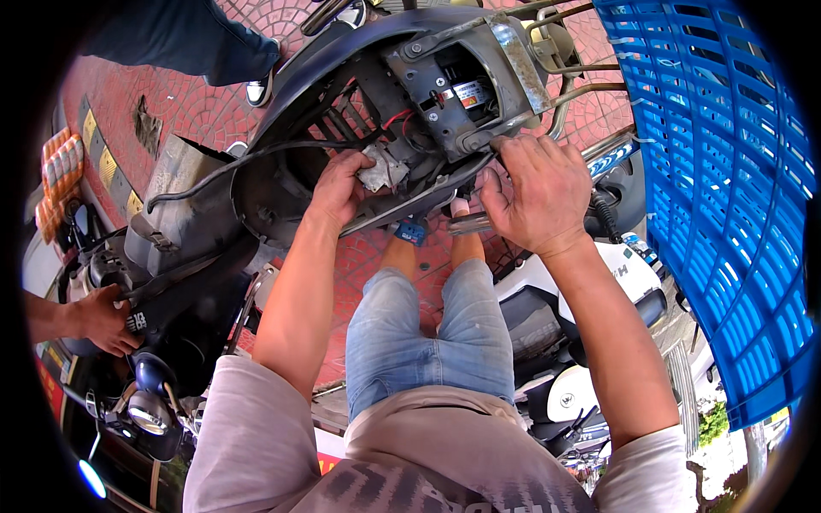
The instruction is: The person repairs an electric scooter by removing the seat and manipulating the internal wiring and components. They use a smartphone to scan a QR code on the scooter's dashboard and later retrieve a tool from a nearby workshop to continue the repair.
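Before me is a scooter's dark body shell (282,128) with its inside open. A metal bracket plate (436,98) and a labelled silver part (470,94) sit in it, with red wires (398,118) alongside. My left hand (339,184) is closed on a crumpled-looking grey-white piece (385,168), perhaps a rag, inside the shell's near side. My right hand (539,188) has its fingers curled over the shell's near edge by the bracket; the fingertips are partly hidden. A black cable (231,167) runs leftward from the opening.
A blue plastic crate (718,171) rises at the right. White scooters (611,265) stand at lower right. Another person's hand (107,321) rests on a dark vehicle at left, and someone's leg (188,38) shows at the far left. Red paving (205,107) lies beneath.
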A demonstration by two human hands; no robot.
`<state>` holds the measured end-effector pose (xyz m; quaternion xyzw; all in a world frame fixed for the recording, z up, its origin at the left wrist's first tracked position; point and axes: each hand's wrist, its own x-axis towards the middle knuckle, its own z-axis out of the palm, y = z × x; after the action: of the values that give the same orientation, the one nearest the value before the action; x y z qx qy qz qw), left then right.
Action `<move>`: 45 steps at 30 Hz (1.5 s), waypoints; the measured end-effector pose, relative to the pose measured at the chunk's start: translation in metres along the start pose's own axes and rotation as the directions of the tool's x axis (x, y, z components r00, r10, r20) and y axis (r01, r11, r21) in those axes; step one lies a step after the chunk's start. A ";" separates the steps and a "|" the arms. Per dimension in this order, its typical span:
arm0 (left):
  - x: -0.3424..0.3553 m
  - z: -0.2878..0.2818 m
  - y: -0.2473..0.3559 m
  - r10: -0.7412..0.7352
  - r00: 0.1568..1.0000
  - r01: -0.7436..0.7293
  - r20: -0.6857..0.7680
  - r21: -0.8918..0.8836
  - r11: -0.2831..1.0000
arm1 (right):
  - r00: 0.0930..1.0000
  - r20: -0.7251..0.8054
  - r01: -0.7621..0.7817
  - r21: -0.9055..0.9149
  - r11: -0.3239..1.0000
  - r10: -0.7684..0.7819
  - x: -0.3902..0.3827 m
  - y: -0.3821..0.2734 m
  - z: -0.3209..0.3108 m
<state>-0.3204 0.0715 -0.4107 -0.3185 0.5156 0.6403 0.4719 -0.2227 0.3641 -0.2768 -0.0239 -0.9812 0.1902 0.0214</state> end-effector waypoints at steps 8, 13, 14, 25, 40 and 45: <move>-0.044 0.061 0.010 0.553 0.829 -0.248 0.083 0.940 0.232 | 0.998 -0.057 0.001 0.018 1.000 0.000 0.000 0.001 0.001; -0.043 0.077 -0.004 0.640 0.762 -0.225 0.101 0.967 0.115 | 0.998 -0.061 0.006 0.008 1.000 -0.005 0.000 -0.001 0.001; -0.042 0.079 -0.002 0.630 0.771 -0.216 0.095 0.969 0.118 | 1.000 -0.027 -0.006 -0.004 1.000 0.006 0.000 0.000 0.000; -0.036 0.089 0.000 0.484 0.875 -0.194 -0.005 0.913 0.359 | 0.999 -0.037 -0.003 -0.014 1.000 0.003 -0.004 0.004 0.002; -0.031 0.063 0.030 -0.240 0.969 0.244 -0.054 0.092 0.965 | 0.999 -0.009 -0.041 0.048 0.998 0.041 -0.002 0.002 -0.004; -0.030 0.065 0.018 -0.160 0.982 0.174 -0.096 0.166 0.971 | 0.999 -0.003 -0.046 0.052 0.998 0.047 -0.001 0.001 -0.004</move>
<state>-0.3212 0.1255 -0.3599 -0.3444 0.5599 0.5373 0.5285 -0.2211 0.3667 -0.2741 -0.0466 -0.9751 0.2161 0.0198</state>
